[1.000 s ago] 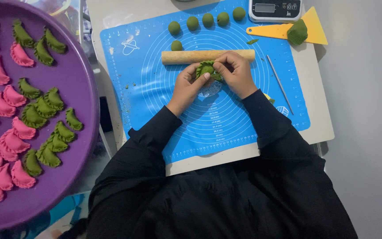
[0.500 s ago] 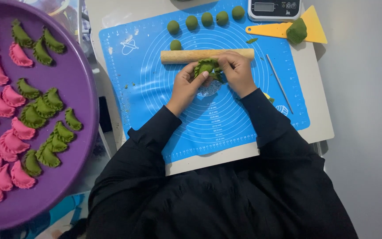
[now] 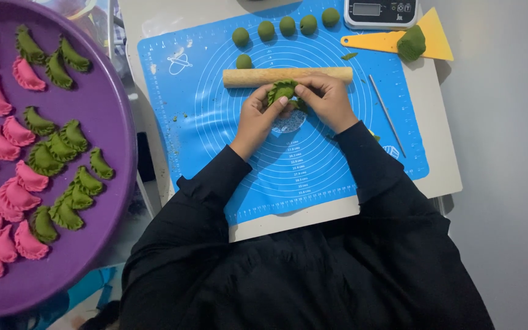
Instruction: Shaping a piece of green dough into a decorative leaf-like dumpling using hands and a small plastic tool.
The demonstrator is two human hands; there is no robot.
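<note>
A green dumpling (image 3: 283, 93) is pinched between the left hand (image 3: 258, 116) and the right hand (image 3: 328, 101), the fingertips pressed together on its pleated edge. It is held just above the blue mat (image 3: 215, 122), just in front of the wooden rolling pin (image 3: 245, 77). Green dough balls (image 3: 266, 29) are lined up beyond it. Pink and green dumplings are laid on the purple tray (image 3: 108, 140) at the left.
</note>
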